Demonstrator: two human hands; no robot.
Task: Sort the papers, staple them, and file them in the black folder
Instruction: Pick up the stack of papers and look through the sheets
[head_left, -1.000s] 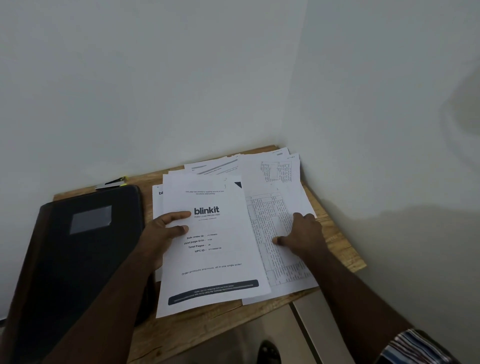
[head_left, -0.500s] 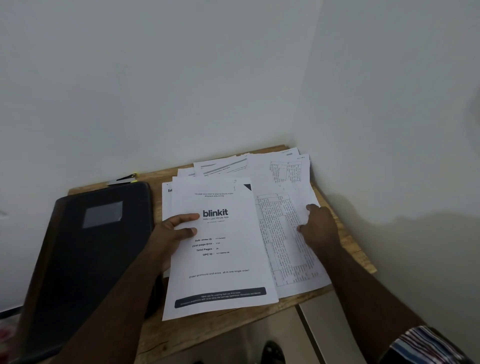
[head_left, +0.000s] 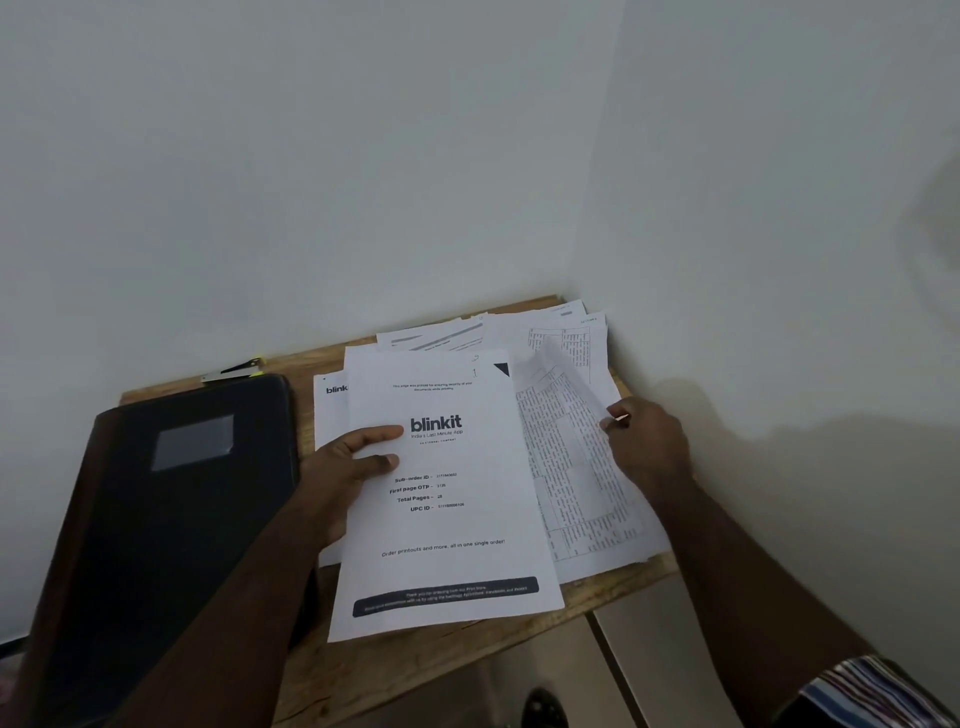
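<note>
Wooden table in white-walled corner (papers spread), left hand fingers gripping blinkit sheet, right hand pinching page.

1. I count one black folder, closed.
2. One stapler shows behind it.
3. I see two sheets with the blinkit logo: the top cover page and another peeking out beneath.
4. The table-printed sheets overlap; I cannot count them.
5. Two hands: left, right.
</note>
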